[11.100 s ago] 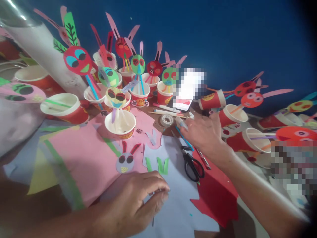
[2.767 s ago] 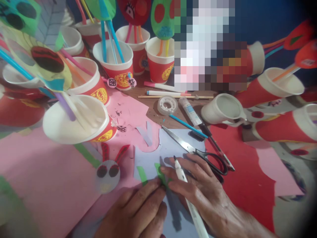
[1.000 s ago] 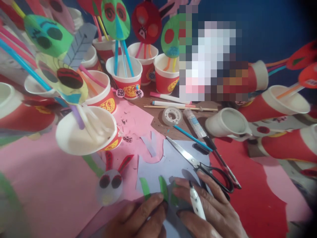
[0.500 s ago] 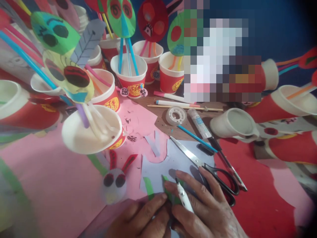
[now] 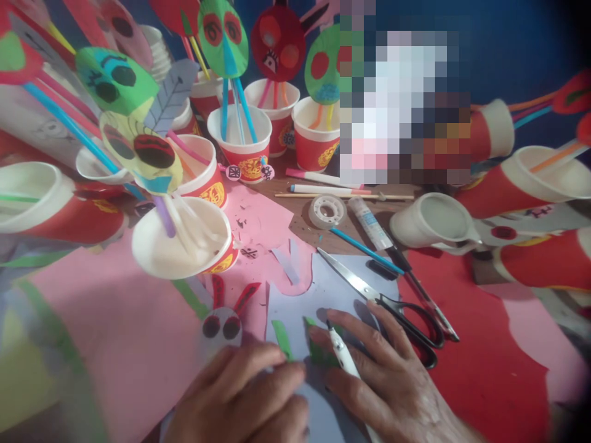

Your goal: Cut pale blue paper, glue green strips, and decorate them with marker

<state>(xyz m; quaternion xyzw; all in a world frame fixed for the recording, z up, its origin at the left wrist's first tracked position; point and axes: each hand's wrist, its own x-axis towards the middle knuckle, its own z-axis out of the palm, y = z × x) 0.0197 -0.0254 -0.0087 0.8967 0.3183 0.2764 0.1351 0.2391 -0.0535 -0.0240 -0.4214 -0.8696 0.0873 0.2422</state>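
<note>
My right hand (image 5: 392, 381) holds a white marker (image 5: 342, 352) between thumb and fingers, its dark tip pointing away from me. The fingers of that hand rest over blue-grey paper (image 5: 290, 304), partly covering a green paper piece (image 5: 318, 351). My left hand (image 5: 240, 397) is closed, its fingers curled together beside another green strip (image 5: 281, 337); whatever it pinches, if anything, is hidden. Just beyond the left hand lies a small paper face (image 5: 222, 329) with dark round eyes and red antennae. Black-handled scissors (image 5: 369, 292) lie just past my right fingers.
A red paper cup (image 5: 221, 258) with straws and a yellow paper face (image 5: 138, 147) stands at left. Several more cups line the back. A tape roll (image 5: 314, 212), glue stick (image 5: 369, 224), blue straw (image 5: 364, 249) and white cup (image 5: 429, 221) lie beyond the scissors. Red paper (image 5: 480, 351) spreads at right.
My left hand has moved left, away from the right hand, uncovering more of the blue-grey paper between them. My right hand keeps the marker and has hardly moved. The view has shifted slightly.
</note>
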